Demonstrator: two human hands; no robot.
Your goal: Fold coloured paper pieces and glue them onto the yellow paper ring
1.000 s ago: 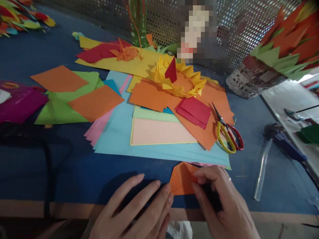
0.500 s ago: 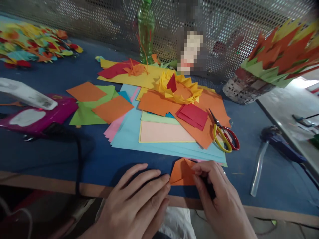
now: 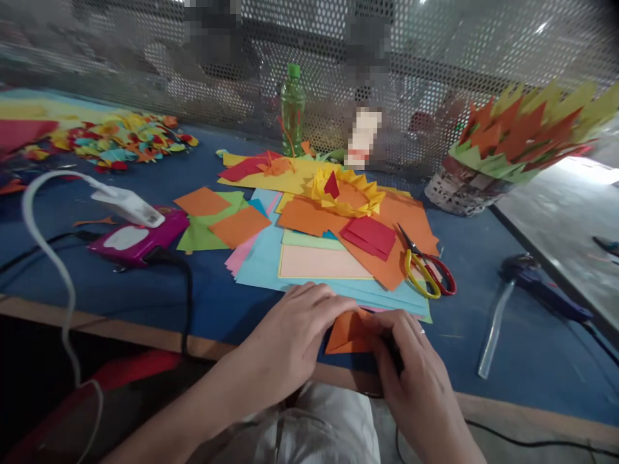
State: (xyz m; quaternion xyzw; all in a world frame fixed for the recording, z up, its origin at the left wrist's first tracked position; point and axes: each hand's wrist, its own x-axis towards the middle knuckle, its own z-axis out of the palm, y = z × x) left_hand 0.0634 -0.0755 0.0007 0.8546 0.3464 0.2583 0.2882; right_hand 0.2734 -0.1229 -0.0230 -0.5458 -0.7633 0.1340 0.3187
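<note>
A small folded sheet of orange paper lies at the table's front edge, with slanting folds meeting near its top. My left hand reaches over it from the left, its fingers curled together on the paper's top edge. At the paper's right side my right hand pinches the edge between thumb and fingers. Just beyond are stacked coloured sheets, light blue paper at the bottom and red squares on top. Scissors with one yellow and one red handle rest at the stack's right.
A yellow folded-paper ring sits on the sheets. Loose orange squares lie left of it. Farther left is a purple power strip with cables. A glue gun, a green bottle and a papered pot stand around.
My left hand has moved from the paper's left side up to its top edge, fingers now curled in. My right hand keeps its pinch. The view has tilted up slightly.
</note>
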